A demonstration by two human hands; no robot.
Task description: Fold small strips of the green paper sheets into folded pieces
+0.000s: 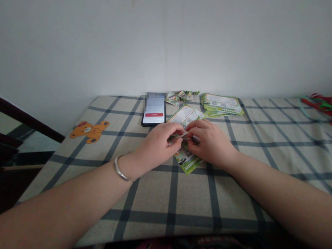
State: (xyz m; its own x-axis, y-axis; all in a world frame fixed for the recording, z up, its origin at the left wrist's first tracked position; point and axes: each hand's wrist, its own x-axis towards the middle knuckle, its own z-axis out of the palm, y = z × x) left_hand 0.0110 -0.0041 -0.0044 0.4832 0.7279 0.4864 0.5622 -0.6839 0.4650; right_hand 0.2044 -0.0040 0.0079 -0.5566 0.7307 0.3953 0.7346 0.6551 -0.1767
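Right now both hands are close together over the middle of the table (149, 200), nearer its far edge than its near one. The left hand (161, 137), a silver bracelet (120, 169) at its wrist, and the right hand (209, 140) nearly meet at the fingertips, pinching a thin piece of paper (185, 134) between thumbs and fingers. Green-and-white leaflet paper (189, 163) shows below them, one corner pointing at the near edge, and more of it shows just beyond; from here I can't tell whether it is all one sheet.

Along the far edge, by the wall (168, 44), a phone (154, 109) lies with its screen lit, a red bar across it. Just to its right is a small heap of folded papers (180, 97), then a loose stack of leaflets (221, 104). Toward the far right corner there's a blurry tangle of red and green strips (321, 106). An orange bear picture (89, 131) sits by the left edge.
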